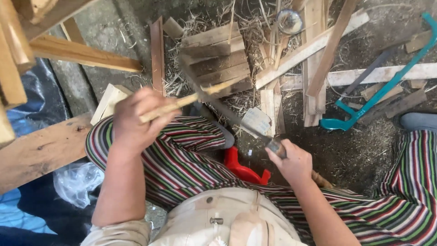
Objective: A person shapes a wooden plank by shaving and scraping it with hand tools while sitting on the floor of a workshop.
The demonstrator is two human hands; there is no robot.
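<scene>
Head view: knife point(218, 102) edge against stick point(182, 104).

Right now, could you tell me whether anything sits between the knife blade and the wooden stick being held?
Nothing visible does. The left hand grips the thin wooden stick, and the long knife held by the right hand crosses the stick's far end, seemingly touching it.
</scene>
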